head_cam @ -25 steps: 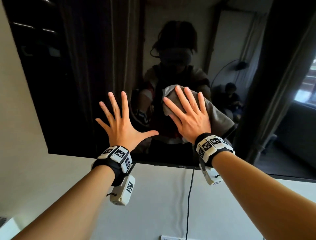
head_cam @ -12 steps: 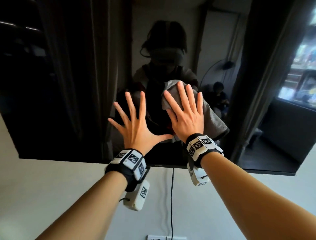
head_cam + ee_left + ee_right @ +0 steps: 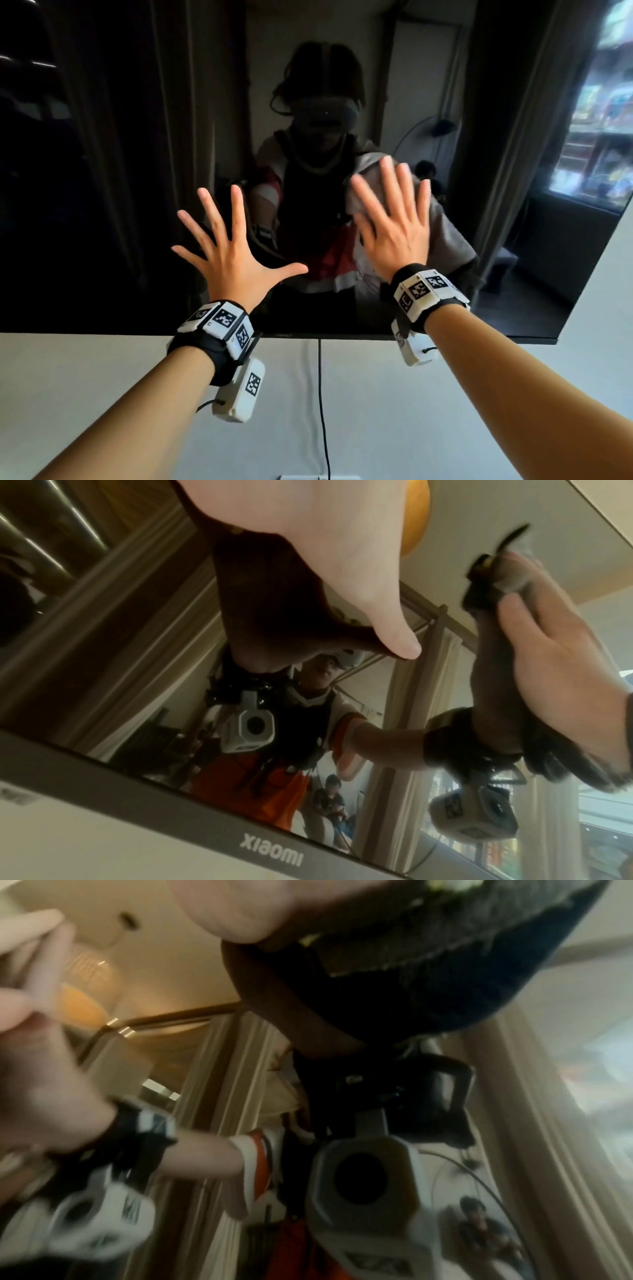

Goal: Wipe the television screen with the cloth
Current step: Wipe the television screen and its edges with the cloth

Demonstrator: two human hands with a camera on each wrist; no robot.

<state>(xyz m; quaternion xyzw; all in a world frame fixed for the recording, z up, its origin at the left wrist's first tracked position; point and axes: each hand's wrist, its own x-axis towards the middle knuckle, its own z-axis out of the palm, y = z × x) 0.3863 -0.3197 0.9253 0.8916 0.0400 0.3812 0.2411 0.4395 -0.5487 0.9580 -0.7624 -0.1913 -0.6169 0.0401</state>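
Observation:
The black wall-mounted television screen (image 3: 102,205) fills the upper head view and mirrors the room. My left hand (image 3: 233,253) lies flat on the glass with fingers spread, holding nothing. To its right, my right hand (image 3: 394,222) presses a grey cloth (image 3: 448,236) flat against the screen with straight fingers; the cloth sticks out past the hand on the right. In the left wrist view my left hand's (image 3: 342,561) thumb touches the glass just above the bottom bezel (image 3: 171,799). The blurred right wrist view shows the dark cloth (image 3: 445,947) under my palm.
A white wall (image 3: 102,394) runs below the television. A black power cable (image 3: 320,394) hangs from the bottom bezel down to a wall socket (image 3: 318,477). The screen's right edge (image 3: 589,274) is a little way right of the cloth.
My right hand has slid the cloth to the right across the screen. My left hand shifted right at first, then stayed flat on the glass.

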